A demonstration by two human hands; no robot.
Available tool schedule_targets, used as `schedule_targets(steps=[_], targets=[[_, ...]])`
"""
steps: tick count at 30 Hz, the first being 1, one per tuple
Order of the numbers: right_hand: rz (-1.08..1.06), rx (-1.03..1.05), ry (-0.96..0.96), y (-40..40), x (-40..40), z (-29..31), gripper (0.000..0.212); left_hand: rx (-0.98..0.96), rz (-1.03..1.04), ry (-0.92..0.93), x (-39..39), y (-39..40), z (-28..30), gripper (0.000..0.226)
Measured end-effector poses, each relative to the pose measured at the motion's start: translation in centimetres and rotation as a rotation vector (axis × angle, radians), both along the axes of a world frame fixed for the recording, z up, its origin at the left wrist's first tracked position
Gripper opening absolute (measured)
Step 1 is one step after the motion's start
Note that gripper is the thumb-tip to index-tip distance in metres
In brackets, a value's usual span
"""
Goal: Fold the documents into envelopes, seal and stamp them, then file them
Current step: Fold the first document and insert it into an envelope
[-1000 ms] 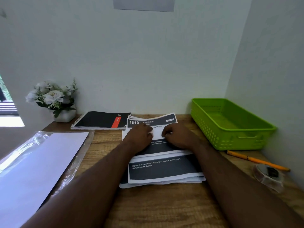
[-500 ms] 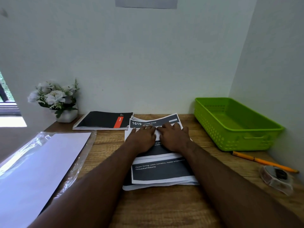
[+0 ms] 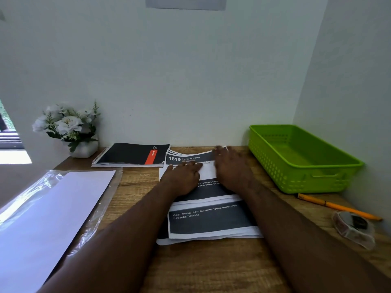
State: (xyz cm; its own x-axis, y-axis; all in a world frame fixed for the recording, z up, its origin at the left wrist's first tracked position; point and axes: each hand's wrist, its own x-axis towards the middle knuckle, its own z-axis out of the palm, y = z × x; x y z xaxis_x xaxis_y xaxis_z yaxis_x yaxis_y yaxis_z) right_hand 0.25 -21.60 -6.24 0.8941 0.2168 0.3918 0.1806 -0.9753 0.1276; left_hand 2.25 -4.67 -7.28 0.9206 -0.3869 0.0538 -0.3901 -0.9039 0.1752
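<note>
A stack of printed documents [image 3: 209,218] lies in the middle of the wooden desk [image 3: 201,269], its sheets slightly fanned at the far end, where a dark header reads "1619 LIVING ROOM". Both hands lie flat on the far half of the stack, palms down. The left hand [image 3: 183,178] presses on the top sheet with its fingers straight and together, fingertips just below the header. The right hand [image 3: 231,168] lies beside it, nearer the stack's right edge, fingers stretched toward the far corner; it is blurred, so whether the fingertips catch the paper's edge cannot be told, but the fingers look straight rather than curled. To the left, partly off the desk edge, a clear plastic sleeve [image 3: 93,210] holds white envelopes or sheets [image 3: 48,218]. Against the back wall a black spiral notebook [image 3: 131,154] with an orange stripe lies just beside the stack's far left corner, and a small white pot of pale flowers [image 3: 67,127] stands further left. At the right, a green plastic basket [image 3: 300,182] sits in the corner, with an orange pencil [image 3: 336,206] and a clear tape dispenser [image 3: 353,229] in front of it.
</note>
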Motion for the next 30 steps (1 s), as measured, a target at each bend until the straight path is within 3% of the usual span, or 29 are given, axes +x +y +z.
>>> schedule_targets(steps=[2,4,15,19,26,30], targets=[[0.126,0.130,0.222,0.8,0.6,-0.4,0.045,0.005,0.013,0.008,0.0,-0.1,0.0,0.051],[0.124,0.162,0.369,0.9,0.8,-0.8,0.046,0.033,0.043,0.012,-0.1,0.0,0.1,0.051],[0.099,0.186,0.388,0.8,1.0,-0.7,0.047,0.311,0.352,-0.134,-2.0,2.4,1.3,0.055],[0.105,0.190,0.382,0.6,1.2,-1.0,0.046,0.412,0.436,-0.270,-2.4,3.4,1.8,0.051],[0.109,0.170,0.353,0.6,1.2,-1.1,0.045,0.154,0.340,-0.453,-1.0,2.3,1.9,0.043],[0.126,0.175,0.339,0.5,1.1,-1.1,0.042,0.084,0.228,-0.259,0.0,2.3,0.9,0.054]])
